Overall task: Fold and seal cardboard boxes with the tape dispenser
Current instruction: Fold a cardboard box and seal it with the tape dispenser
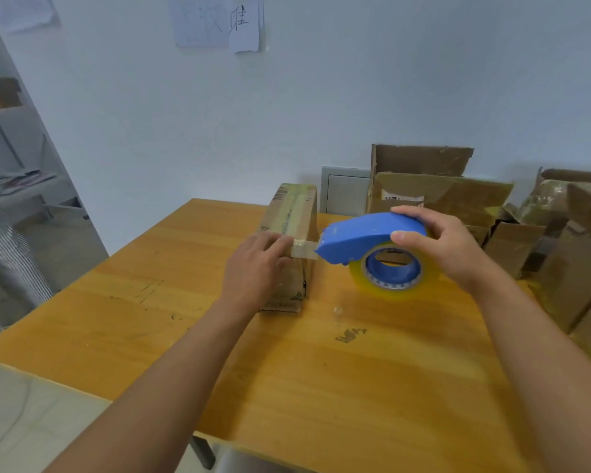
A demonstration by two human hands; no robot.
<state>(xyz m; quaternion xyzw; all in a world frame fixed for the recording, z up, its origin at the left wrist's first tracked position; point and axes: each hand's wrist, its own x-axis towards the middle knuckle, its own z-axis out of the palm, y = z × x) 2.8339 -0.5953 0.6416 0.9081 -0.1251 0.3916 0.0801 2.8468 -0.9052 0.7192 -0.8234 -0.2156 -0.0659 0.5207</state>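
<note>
Two hands | left hand (253, 264) presses box (292, 216) | right hand (440, 247) grips tape dispenser (365, 238)

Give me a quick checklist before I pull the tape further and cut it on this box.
1. Tape end stuck on the cardboard box: ok, the left hand presses it down with flat fingers.
2. Grip on the tape dispenser: ok, the right hand wraps it from above.
3. Tape strip taut from box to dispenser: ok.
4. Box steady on the table: ok, held by the left hand.
5. Tape left on the roll: ok, plenty.
6. Cutter blade clean: cannot tell, hidden.
</note>
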